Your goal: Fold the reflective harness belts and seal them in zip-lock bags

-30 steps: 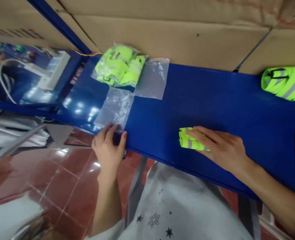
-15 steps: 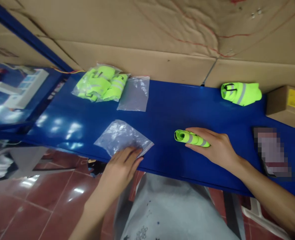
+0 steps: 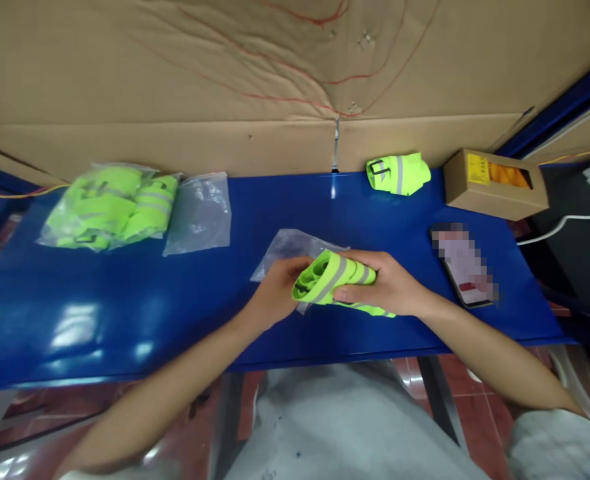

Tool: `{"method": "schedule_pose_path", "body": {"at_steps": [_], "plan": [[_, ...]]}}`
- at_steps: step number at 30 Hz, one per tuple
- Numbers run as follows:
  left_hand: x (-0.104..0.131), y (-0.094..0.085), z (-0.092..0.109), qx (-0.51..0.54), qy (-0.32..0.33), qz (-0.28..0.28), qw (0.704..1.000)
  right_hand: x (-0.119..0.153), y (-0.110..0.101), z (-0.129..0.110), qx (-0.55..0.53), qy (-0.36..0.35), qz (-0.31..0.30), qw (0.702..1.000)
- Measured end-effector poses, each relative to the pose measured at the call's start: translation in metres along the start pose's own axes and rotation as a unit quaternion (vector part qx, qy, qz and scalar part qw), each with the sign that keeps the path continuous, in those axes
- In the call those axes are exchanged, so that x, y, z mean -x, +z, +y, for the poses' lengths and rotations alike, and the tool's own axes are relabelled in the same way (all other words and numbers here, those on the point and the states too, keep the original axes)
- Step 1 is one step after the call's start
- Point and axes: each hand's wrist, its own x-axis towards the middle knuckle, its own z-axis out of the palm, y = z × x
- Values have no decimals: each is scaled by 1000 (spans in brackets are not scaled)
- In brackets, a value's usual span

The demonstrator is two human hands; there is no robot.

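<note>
Plastic, clear and thin, formed the flat bag [image 3: 292,246] at mid-frame, partly covered by the left hand [image 3: 276,288], whose fingertips were hidden; whether they pinched the bag could not be told. Right beside that hand, the neon-yellow fabric roll with grey bands [image 3: 331,275] overlapped the bag in view, its long axis running left to right, tipping slightly downward. The right hand [image 3: 392,283] gripped its right part, thumb across the front, masking that end.
</note>
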Motion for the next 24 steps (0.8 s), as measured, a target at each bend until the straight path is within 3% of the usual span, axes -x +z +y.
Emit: {"method": "schedule_pose_path", "body": {"at_steps": [2, 4, 10, 12, 15, 18, 24], "plan": [[-11, -7, -4, 42, -34, -15, 998, -3, -2, 7, 35, -9, 22, 999], [-16, -12, -9, 51, -22, 8, 998, -4, -3, 12, 72, -12, 29, 997], [-4, -16, -7, -68, 124, 170, 975, -4, 1, 14, 148, 24, 57, 987], [2, -13, -3, -151, 191, 187, 952, -4, 3, 13, 150, 54, 77, 984], [8, -7, -1, -279, 297, 216, 887, -4, 5, 12, 171, 78, 100, 977], [11, -1, -4, -326, 362, 245, 838, -5, 4, 12, 198, 96, 118, 968], [6, 5, -10, -338, 403, 261, 809, -7, 7, 12, 242, 84, 54, 965]]}}
